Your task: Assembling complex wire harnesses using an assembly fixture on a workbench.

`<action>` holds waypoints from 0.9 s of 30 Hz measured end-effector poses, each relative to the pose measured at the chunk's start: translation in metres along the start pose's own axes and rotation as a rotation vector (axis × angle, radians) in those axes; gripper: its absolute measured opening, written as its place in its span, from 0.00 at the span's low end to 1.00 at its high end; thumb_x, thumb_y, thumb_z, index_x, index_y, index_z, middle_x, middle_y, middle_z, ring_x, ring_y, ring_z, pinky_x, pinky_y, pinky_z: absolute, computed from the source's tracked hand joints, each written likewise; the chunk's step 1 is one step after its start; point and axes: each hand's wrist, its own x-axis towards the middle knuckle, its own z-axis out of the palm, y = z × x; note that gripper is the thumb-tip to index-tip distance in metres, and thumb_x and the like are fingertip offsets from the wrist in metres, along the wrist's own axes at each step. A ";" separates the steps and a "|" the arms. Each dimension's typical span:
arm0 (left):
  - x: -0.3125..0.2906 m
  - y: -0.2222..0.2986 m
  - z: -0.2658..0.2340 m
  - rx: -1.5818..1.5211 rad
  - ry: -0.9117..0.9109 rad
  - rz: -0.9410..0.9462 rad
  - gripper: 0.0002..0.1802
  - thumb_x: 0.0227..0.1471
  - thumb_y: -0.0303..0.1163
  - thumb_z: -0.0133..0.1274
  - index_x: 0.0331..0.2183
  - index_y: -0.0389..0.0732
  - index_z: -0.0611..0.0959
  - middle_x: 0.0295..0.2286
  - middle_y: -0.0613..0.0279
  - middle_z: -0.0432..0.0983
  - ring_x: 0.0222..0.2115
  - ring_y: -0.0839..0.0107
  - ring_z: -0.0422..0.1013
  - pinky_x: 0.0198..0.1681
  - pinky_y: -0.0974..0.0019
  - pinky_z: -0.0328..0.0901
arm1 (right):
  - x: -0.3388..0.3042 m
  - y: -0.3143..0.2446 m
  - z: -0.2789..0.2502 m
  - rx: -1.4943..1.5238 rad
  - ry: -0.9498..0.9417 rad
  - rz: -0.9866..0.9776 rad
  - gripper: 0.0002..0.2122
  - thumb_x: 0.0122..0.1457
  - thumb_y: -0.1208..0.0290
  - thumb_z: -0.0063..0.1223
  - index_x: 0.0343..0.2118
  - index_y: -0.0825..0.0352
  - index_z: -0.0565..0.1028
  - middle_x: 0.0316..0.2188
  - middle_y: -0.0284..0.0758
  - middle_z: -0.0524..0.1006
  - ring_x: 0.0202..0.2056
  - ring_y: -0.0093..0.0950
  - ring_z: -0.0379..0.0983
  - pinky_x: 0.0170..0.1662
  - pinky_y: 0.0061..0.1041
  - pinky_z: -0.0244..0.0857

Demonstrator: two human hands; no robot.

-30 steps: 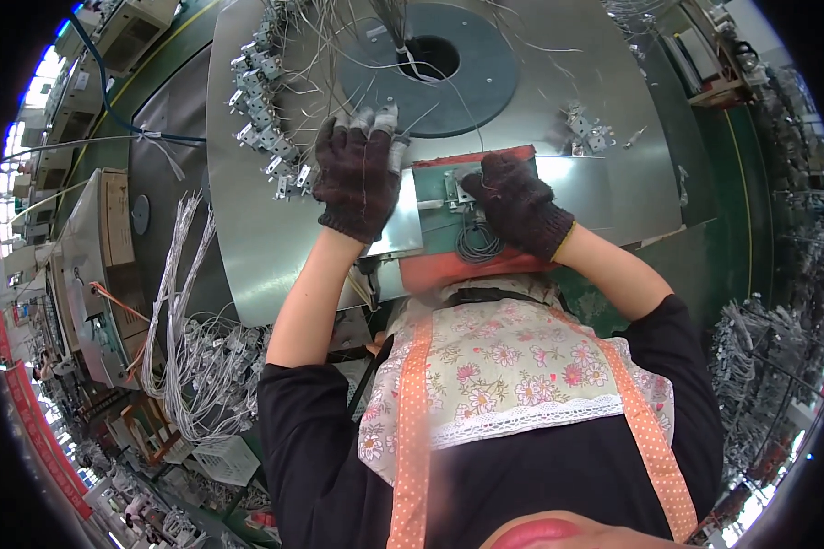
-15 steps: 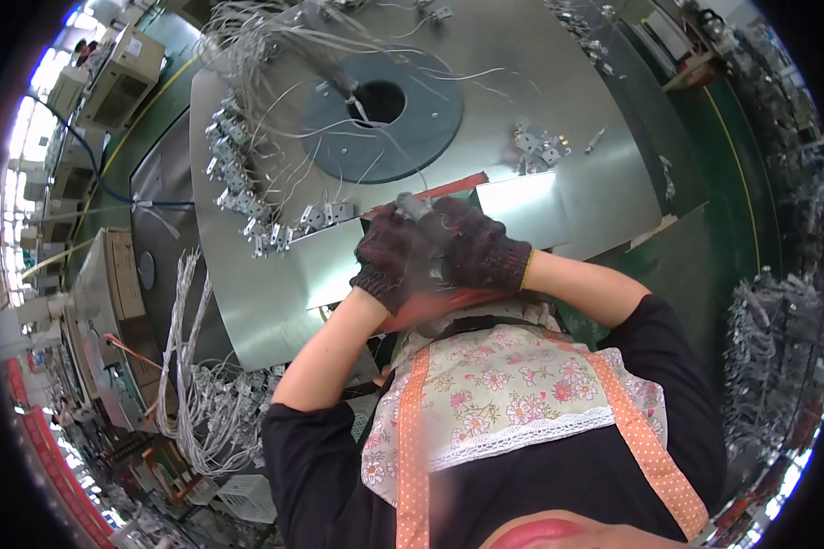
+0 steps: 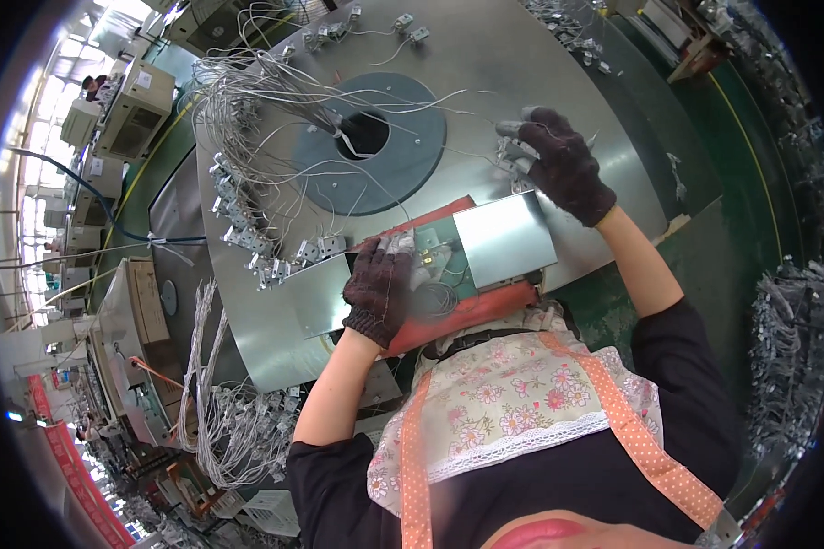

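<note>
My left hand (image 3: 380, 285), in a dark knitted glove with grey fingertips, rests at the bench's front. Its fingers are curled together beside a green surface (image 3: 441, 249) bearing small brass-coloured bits; whatever they grip is hidden. A loop of thin wire (image 3: 442, 299) hangs near its thumb. My right hand (image 3: 566, 169), gloved alike, reaches out to the right with fingers apart over a cluster of small metal parts (image 3: 506, 154), partly covered by the hand. Between the hands lies a shiny metal plate (image 3: 505, 240); another metal plate (image 3: 313, 300) is left of my left hand.
A blue-grey disc (image 3: 421, 114) with a central hole sits on the metal bench (image 3: 265, 352). Grey cables (image 3: 288, 87) pass over it, ending in metal brackets (image 3: 243, 224) along the left. Red strips (image 3: 485, 306) edge the work spot. More cables (image 3: 247, 421) hang at lower left.
My hands were together at the front edge around a greyish piece. The right has since moved away, up and right to the metal parts, uncovering the green surface. The left stays at the front.
</note>
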 end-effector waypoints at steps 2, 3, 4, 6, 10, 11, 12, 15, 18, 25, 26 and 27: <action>0.000 -0.002 0.003 -0.007 0.002 0.006 0.32 0.55 0.48 0.58 0.53 0.33 0.78 0.49 0.45 0.79 0.52 0.48 0.74 0.62 0.47 0.61 | -0.008 0.006 0.004 -0.043 0.024 0.012 0.24 0.49 0.73 0.66 0.52 0.58 0.77 0.48 0.45 0.78 0.52 0.46 0.72 0.52 0.41 0.71; 0.000 -0.002 0.002 0.002 0.001 0.006 0.32 0.55 0.48 0.58 0.53 0.33 0.78 0.49 0.45 0.79 0.52 0.48 0.74 0.62 0.47 0.61 | -0.010 0.007 0.007 -0.090 0.041 0.026 0.25 0.50 0.72 0.66 0.54 0.59 0.76 0.49 0.47 0.77 0.53 0.46 0.72 0.53 0.41 0.70; 0.002 -0.001 0.001 -0.028 0.010 0.030 0.33 0.55 0.48 0.58 0.53 0.33 0.78 0.48 0.45 0.79 0.52 0.48 0.74 0.62 0.47 0.61 | -0.010 0.010 0.010 -0.086 0.050 0.028 0.25 0.50 0.72 0.66 0.54 0.59 0.76 0.49 0.47 0.77 0.53 0.46 0.72 0.53 0.41 0.70; 0.005 0.001 -0.002 -0.049 0.017 0.059 0.33 0.55 0.49 0.58 0.53 0.33 0.78 0.48 0.45 0.79 0.52 0.48 0.74 0.62 0.46 0.61 | -0.006 0.017 0.014 -0.116 0.192 0.158 0.26 0.52 0.70 0.66 0.56 0.64 0.74 0.51 0.49 0.75 0.51 0.46 0.73 0.54 0.39 0.70; 0.007 0.009 -0.011 -0.067 0.014 0.023 0.33 0.54 0.48 0.59 0.53 0.33 0.78 0.48 0.45 0.79 0.53 0.48 0.73 0.63 0.46 0.61 | -0.007 0.042 0.023 0.313 -0.031 0.524 0.25 0.57 0.69 0.64 0.57 0.67 0.72 0.49 0.46 0.77 0.49 0.42 0.76 0.55 0.36 0.70; 0.008 0.010 -0.012 -0.087 0.007 0.002 0.33 0.54 0.48 0.59 0.53 0.33 0.78 0.49 0.45 0.79 0.53 0.48 0.73 0.63 0.46 0.61 | -0.008 0.050 0.027 0.566 -0.030 0.563 0.22 0.61 0.68 0.60 0.57 0.69 0.72 0.48 0.42 0.78 0.48 0.36 0.76 0.53 0.33 0.71; 0.009 0.009 -0.012 -0.085 0.005 0.006 0.33 0.54 0.48 0.59 0.53 0.33 0.78 0.49 0.45 0.79 0.53 0.48 0.73 0.63 0.46 0.61 | -0.008 0.058 0.030 0.820 -0.028 0.595 0.20 0.64 0.68 0.57 0.57 0.70 0.72 0.46 0.38 0.79 0.47 0.30 0.77 0.52 0.31 0.73; 0.008 0.009 -0.013 -0.072 -0.001 0.003 0.33 0.54 0.48 0.59 0.53 0.33 0.78 0.49 0.45 0.78 0.53 0.49 0.73 0.63 0.47 0.61 | -0.002 0.074 0.026 1.164 -0.076 0.742 0.18 0.69 0.63 0.50 0.55 0.70 0.74 0.42 0.35 0.79 0.40 0.26 0.78 0.45 0.29 0.75; 0.008 0.010 -0.014 -0.067 -0.022 0.009 0.34 0.54 0.48 0.59 0.54 0.34 0.77 0.50 0.45 0.78 0.53 0.48 0.73 0.63 0.47 0.61 | 0.014 0.097 0.014 1.316 -0.498 0.752 0.17 0.70 0.62 0.47 0.52 0.70 0.76 0.39 0.36 0.80 0.36 0.24 0.77 0.39 0.27 0.75; 0.006 0.007 -0.012 -0.076 -0.007 0.001 0.34 0.54 0.48 0.60 0.55 0.34 0.77 0.50 0.45 0.78 0.54 0.49 0.73 0.63 0.48 0.61 | 0.053 0.078 -0.006 0.922 -0.865 0.560 0.18 0.66 0.71 0.52 0.59 0.64 0.74 0.37 0.34 0.79 0.37 0.23 0.77 0.35 0.22 0.74; 0.008 0.009 -0.013 -0.087 -0.013 -0.004 0.34 0.53 0.48 0.60 0.55 0.34 0.77 0.50 0.45 0.78 0.54 0.49 0.73 0.63 0.48 0.61 | 0.050 0.084 0.002 0.925 -0.863 0.559 0.18 0.66 0.71 0.52 0.59 0.64 0.74 0.37 0.34 0.79 0.37 0.23 0.77 0.35 0.22 0.74; 0.010 0.010 -0.016 -0.084 -0.014 -0.003 0.34 0.53 0.48 0.60 0.55 0.34 0.77 0.50 0.45 0.78 0.54 0.49 0.73 0.63 0.48 0.61 | 0.043 0.095 0.017 1.078 -0.815 0.666 0.21 0.64 0.73 0.54 0.60 0.62 0.72 0.38 0.35 0.79 0.38 0.24 0.78 0.35 0.23 0.75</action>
